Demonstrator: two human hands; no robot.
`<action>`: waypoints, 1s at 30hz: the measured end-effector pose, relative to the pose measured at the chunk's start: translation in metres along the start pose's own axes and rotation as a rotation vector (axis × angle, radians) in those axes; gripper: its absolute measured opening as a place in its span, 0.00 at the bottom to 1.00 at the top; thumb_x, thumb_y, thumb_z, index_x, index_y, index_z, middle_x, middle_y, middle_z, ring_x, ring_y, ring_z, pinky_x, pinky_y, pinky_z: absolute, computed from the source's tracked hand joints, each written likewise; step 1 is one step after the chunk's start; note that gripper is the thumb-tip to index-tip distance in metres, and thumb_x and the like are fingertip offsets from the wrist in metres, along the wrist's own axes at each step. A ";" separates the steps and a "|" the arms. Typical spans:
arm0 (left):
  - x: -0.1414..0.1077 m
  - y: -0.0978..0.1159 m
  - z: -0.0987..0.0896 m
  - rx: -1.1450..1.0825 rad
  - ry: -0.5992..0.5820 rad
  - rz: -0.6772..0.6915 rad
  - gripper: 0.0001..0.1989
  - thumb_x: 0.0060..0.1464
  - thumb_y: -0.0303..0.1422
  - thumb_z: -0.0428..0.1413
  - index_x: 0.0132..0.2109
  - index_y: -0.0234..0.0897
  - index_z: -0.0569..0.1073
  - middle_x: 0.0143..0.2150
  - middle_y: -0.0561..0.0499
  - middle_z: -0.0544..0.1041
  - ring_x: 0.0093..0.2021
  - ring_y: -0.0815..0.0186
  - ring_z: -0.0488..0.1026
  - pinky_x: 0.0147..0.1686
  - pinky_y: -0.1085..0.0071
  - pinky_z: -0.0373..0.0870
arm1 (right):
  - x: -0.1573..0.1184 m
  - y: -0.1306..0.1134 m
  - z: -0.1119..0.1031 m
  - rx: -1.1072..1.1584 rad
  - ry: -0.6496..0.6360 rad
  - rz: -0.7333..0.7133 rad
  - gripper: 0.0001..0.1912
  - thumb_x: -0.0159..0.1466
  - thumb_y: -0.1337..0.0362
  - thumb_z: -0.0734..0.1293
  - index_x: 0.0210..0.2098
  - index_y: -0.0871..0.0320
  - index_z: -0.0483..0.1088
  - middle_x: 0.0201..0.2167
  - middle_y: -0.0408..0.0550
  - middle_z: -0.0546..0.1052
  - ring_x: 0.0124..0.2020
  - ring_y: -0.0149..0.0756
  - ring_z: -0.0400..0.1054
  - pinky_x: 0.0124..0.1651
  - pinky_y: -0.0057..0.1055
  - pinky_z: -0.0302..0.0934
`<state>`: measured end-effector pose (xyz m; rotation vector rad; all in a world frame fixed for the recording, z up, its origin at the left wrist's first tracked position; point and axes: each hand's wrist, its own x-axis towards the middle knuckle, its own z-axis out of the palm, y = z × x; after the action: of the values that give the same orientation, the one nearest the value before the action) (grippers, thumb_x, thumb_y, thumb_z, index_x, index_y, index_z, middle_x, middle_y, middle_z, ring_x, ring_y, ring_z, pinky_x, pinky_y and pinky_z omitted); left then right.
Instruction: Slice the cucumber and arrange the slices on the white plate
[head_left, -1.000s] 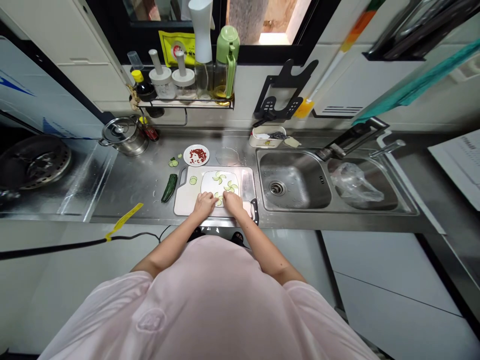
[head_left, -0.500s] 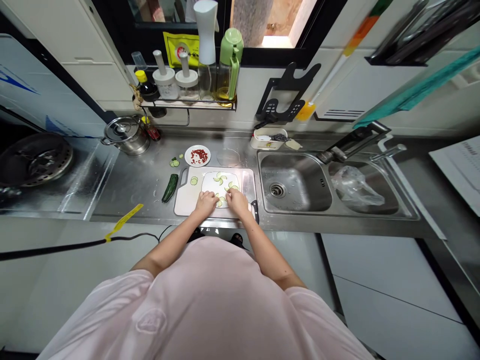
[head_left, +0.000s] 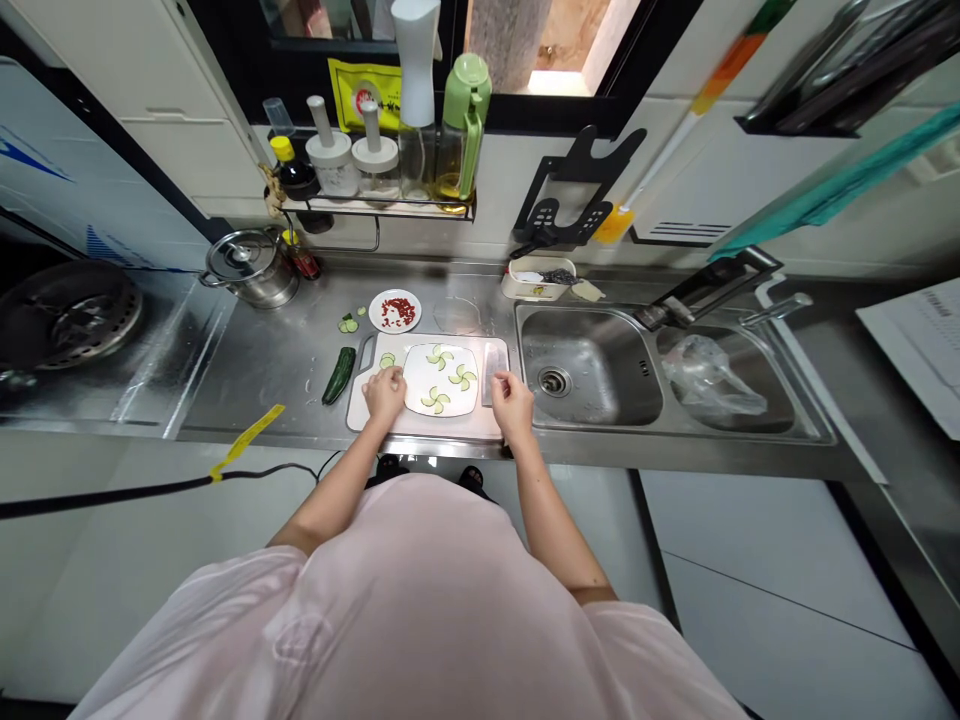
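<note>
A white square plate (head_left: 442, 352) lies on a white cutting board (head_left: 360, 410). On it, cucumber slices form three pinwheel shapes (head_left: 463, 377). My left hand (head_left: 384, 395) is at the plate's left edge, fingers bent and gathered, just below a few loose cucumber slices (head_left: 387, 360) on the board. What those fingers hold, if anything, is hidden. Past the plate's right side, my right hand (head_left: 513, 404) has its fingers curled together over the board's edge. A wide knife blade (head_left: 491, 360) lies beside it; my hand covers the handle area.
Left of the board lies a dark green cucumber piece (head_left: 339, 376). Behind are small cucumber bits (head_left: 348, 323) and a white plate of chopped red pieces (head_left: 395, 311). A steel pot (head_left: 251, 268) stands farther left. The sink (head_left: 592, 350) is at the right, below a wall-mounted rack (head_left: 574, 190).
Both hands have moved apart, off the square plate: the left one leftward, the right one rightward. The pinwheels of cucumber slices are now uncovered.
</note>
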<state>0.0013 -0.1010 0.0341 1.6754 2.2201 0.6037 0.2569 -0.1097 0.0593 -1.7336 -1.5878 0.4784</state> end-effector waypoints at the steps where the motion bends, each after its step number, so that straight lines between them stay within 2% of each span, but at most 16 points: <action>1: 0.005 -0.004 -0.003 0.014 0.023 -0.061 0.14 0.55 0.32 0.50 0.48 0.42 0.72 0.43 0.46 0.77 0.47 0.56 0.69 0.46 0.61 0.57 | -0.001 0.002 -0.001 0.004 0.003 0.002 0.16 0.62 0.59 0.58 0.42 0.58 0.72 0.30 0.47 0.74 0.31 0.36 0.66 0.38 0.31 0.59; 4: 0.020 -0.013 -0.011 0.054 0.052 -0.173 0.15 0.54 0.34 0.50 0.49 0.43 0.71 0.44 0.46 0.76 0.48 0.55 0.68 0.47 0.60 0.57 | -0.002 0.005 0.000 0.003 0.000 0.010 0.15 0.62 0.59 0.58 0.41 0.59 0.72 0.29 0.47 0.74 0.31 0.36 0.66 0.38 0.30 0.59; 8: 0.033 -0.015 -0.012 0.114 0.040 -0.233 0.16 0.54 0.36 0.50 0.50 0.43 0.71 0.46 0.44 0.75 0.49 0.53 0.67 0.48 0.57 0.56 | -0.003 0.004 0.003 -0.017 -0.013 0.022 0.16 0.62 0.59 0.57 0.40 0.59 0.72 0.29 0.47 0.74 0.31 0.36 0.66 0.38 0.30 0.58; 18: 0.041 -0.020 -0.002 0.136 0.053 -0.225 0.16 0.53 0.39 0.51 0.46 0.40 0.73 0.47 0.40 0.74 0.50 0.50 0.67 0.48 0.54 0.56 | -0.009 0.000 0.005 -0.022 -0.064 0.036 0.18 0.62 0.58 0.56 0.42 0.59 0.72 0.31 0.49 0.75 0.32 0.37 0.67 0.38 0.31 0.59; 30: 0.041 -0.017 0.000 0.128 0.089 -0.223 0.12 0.52 0.37 0.53 0.42 0.40 0.74 0.43 0.42 0.76 0.48 0.52 0.68 0.47 0.56 0.57 | -0.011 0.000 0.006 0.008 -0.072 0.043 0.17 0.62 0.58 0.56 0.41 0.59 0.72 0.32 0.49 0.75 0.34 0.38 0.67 0.38 0.31 0.59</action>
<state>-0.0239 -0.0657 0.0264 1.4541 2.5128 0.4984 0.2508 -0.1187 0.0537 -1.7651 -1.5989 0.5736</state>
